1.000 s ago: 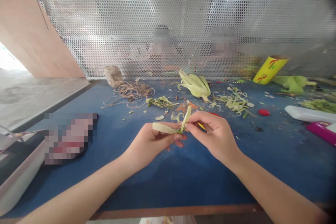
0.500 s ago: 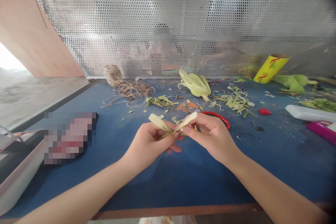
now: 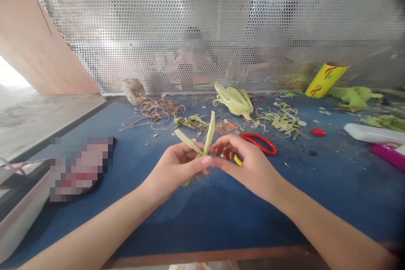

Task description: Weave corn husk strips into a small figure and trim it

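Observation:
My left hand (image 3: 177, 166) pinches strips of pale green corn husk (image 3: 209, 133) between thumb and fingers. Two strips stick up from the grip in a V, and a bit of husk shows below the fingers. Right beside it, my right hand (image 3: 243, 160) is half curled, thumb and forefinger apart, its thumb close to the left thumb. Nothing shows between its fingers. Behind the right hand lie red-handled scissors (image 3: 261, 143). A small yellow piece (image 3: 238, 160) peeks out by the right fingers. Farther back lies a bundle of corn husks (image 3: 234, 100).
On the blue table (image 3: 249, 219) are a heap of twine (image 3: 158, 109), husk scraps (image 3: 283, 119), a red round object (image 3: 318, 132), a yellow tube (image 3: 327, 80) and a white-and-purple object (image 3: 386, 156). A perforated metal screen (image 3: 221, 8) bounds the back; people sit beyond it.
The right-hand strip has swung from slanting right to nearly upright. My right hand has let go of it, and the scissors and yellow piece show more.

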Tool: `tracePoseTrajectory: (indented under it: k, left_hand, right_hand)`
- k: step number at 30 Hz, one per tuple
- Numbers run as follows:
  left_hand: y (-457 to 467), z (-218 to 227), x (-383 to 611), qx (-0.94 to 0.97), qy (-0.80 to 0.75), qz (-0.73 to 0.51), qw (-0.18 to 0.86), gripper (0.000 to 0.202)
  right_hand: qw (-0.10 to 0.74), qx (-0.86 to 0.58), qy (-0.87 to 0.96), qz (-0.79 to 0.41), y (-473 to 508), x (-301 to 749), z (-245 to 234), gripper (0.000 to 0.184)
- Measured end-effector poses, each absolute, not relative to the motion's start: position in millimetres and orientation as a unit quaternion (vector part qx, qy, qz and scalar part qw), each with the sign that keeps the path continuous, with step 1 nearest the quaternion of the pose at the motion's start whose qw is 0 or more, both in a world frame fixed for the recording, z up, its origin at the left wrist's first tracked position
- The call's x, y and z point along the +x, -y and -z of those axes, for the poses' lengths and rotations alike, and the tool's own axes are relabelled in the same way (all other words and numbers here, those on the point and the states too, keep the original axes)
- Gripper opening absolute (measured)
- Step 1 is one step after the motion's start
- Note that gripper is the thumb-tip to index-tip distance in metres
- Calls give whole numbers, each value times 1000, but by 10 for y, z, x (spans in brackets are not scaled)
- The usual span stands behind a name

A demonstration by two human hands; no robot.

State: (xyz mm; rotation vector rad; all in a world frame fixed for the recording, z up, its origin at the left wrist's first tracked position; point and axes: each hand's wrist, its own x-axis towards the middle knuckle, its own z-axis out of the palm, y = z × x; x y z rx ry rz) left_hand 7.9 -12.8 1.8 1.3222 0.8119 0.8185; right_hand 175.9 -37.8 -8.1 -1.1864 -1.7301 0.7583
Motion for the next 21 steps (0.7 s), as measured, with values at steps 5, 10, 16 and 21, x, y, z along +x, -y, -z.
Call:
tracePoseTrajectory:
  k: [5, 10, 16, 21]
  left_hand:
    - [126, 19, 75, 626, -397, -361, 565, 17]
    - [132, 7, 83, 648, -399, -367, 535, 10]
    - [124, -48, 61, 661, -420, -376, 496, 5]
    - [88, -71, 24, 639, -433, -360, 525, 8]
  right_hand:
    - [418, -480, 721, -273, 372, 1766, 100, 4]
    - [369, -480, 757, -248, 348, 1801, 102, 9]
    - [379, -454, 771, -237, 354, 1858, 73, 12]
    - [379, -467, 764, -233, 362, 1917, 2, 10]
